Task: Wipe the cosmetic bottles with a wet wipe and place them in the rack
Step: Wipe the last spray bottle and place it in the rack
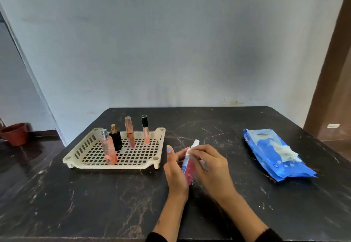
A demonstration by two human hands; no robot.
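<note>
My left hand (pixel 175 171) holds a slim bottle (pixel 188 169) with a red body, a blue-and-white label and a white cap, tilted upright above the dark table. My right hand (pixel 209 167) presses a white wet wipe (pixel 203 164) against the bottle's side; most of the wipe is hidden by the fingers. To the left stands the cream perforated rack (pixel 133 164). In it stand several items: a pink spray bottle (pixel 109 150), a black perfume bottle (pixel 116 139), a rose-gold tube (pixel 130 132) and a black-capped gloss tube (pixel 145 130).
A blue wet-wipe pack (pixel 277 156) lies at the right of the table with a wipe sticking out of its opening. The dark marble table (pixel 95 203) meets the wall at the back. A terracotta pot (pixel 16 133) sits on a ledge at far left.
</note>
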